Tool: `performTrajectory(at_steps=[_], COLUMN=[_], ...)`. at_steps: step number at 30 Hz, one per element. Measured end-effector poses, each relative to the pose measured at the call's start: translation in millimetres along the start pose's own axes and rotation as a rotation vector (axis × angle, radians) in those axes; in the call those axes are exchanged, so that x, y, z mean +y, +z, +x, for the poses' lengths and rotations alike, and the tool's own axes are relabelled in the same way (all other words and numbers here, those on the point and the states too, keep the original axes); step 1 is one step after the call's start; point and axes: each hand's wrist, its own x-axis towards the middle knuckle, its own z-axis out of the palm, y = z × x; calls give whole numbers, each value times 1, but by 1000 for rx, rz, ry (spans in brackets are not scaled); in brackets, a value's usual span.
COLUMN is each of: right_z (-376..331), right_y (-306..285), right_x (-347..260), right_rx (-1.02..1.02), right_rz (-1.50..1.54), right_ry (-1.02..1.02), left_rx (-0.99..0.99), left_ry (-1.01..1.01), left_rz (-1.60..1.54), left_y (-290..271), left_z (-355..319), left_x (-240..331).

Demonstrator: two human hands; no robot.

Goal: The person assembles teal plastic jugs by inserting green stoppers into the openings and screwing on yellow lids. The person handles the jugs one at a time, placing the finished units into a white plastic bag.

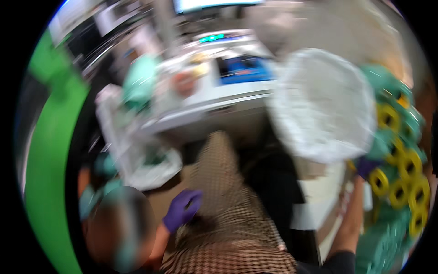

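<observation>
My left hand (pixel 182 211), in a purple glove, hovers by my lap over the brown checked cloth (pixel 228 219). Its fingers are loosely bent, a gap shows between thumb and fingers, and I see nothing held. Far to the right, my right hand (pixel 367 167), also gloved in purple, reaches in among yellow rings (pixel 398 193) with dark centres and teal plastic-wrapped things (pixel 383 237). It touches or lies close against a yellow ring; blur hides its fingers and whether it grips anything. Just above that hand sits a round container lined with a white bag (pixel 325 105).
A white desk (pixel 219 98) ahead carries a blue tray (pixel 244 69), a teal bundle (pixel 140 80) at its left and a device with green lights (pixel 212 38). Below left hangs a white bag (pixel 159 171) with teal stuff inside. A person (pixel 121 228) is close at lower left.
</observation>
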Motion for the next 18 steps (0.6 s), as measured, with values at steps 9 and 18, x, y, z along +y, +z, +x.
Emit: performTrajectory(at_steps=[9,18], right_z=[-35,-28], right_y=[-195,-229], right_x=[-322,-404], right_rx=[197,-389], right_rz=[663,496], right_ry=[-145,-668], left_rx=[529,140], left_ry=[-649,-725], left_rz=[160,1136], left_y=[-70,-223], left_z=[-170,-173], left_x=[-150,-322])
